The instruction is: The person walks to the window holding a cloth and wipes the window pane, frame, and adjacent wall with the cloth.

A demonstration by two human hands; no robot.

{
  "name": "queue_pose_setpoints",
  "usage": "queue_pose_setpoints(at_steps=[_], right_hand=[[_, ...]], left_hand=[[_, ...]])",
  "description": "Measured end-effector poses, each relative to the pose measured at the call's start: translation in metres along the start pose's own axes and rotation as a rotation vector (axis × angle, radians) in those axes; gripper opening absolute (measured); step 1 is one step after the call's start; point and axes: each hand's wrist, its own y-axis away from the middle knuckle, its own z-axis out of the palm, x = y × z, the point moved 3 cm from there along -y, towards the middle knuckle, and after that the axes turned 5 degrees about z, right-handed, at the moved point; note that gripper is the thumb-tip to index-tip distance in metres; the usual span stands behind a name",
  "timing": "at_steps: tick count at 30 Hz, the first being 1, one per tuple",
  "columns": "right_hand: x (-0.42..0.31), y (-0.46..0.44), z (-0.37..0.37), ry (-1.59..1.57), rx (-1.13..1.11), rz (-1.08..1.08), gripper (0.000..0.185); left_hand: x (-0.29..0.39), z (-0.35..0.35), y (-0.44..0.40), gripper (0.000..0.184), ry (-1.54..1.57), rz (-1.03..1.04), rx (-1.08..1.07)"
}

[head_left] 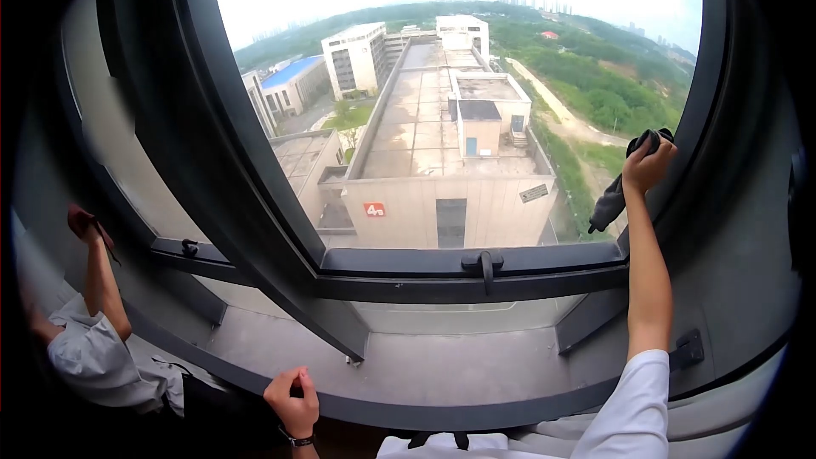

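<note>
Clearly, the dark grey cloth (609, 206) hangs on a slant, its long axis running from the upper right, at the right hand (648, 163), down and leftward to a narrow tip just above the lower window rail (408, 289). It lies in front of the right edge of the window pane (586, 76), near the black side frame (716, 93). Its upper part is bunched and almost black, while the loose lower end looks greyer, limp and creased. The right hand is closed around the bunched part at the end of a raised arm; its fingers and wrist cover some of the fabric, and whether the cloth touches the glass is hard to tell. The left hand (293, 404), with a wristwatch (297, 439) below it, is curled loosely, thumb against fingers; its palm is hidden, so I cannot tell whether it holds anything. At far left, a co-worker's raised hand (83, 223) is dim, and the dark edge of the view cuts into that person's body
</note>
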Motion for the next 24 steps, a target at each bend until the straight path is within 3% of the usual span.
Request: queue_pose_setpoints(at_steps=[7,14,17,18,19,20,24], right_hand=[[-0.004,-0.006,0.012,0.012,-0.006,0.164,0.024],[-0.072,-0.07,0.021,-0.226,0.028,-0.069,0.029],[-0.053,-0.062,0.024,-0.298,0.062,0.021,0.035],[-0.045,-0.062,0.025,-0.312,0.067,0.089,0.035],[-0.038,-0.06,0.024,-0.28,0.079,0.083,0.034],[-0.031,-0.062,0.024,-0.247,0.101,0.066,0.033],[-0.034,-0.064,0.014,-0.205,0.119,-0.083,0.026]], left_hand=[[0.004,-0.004,-0.005,0.008,0.05,-0.011,0.028],[-0.007,-0.004,0.004,0.01,0.067,0.007,0.008],[-0.004,-0.003,0.005,0.021,0.021,0.095,0.011],[-0.001,-0.005,0.004,0.022,0.006,0.032,0.012],[0.004,-0.003,0.001,0.023,0.0,-0.027,0.021],[0.015,-0.008,-0.004,0.015,-0.06,0.078,0.016],[0.015,-0.008,-0.007,0.019,-0.043,0.075,0.015]])
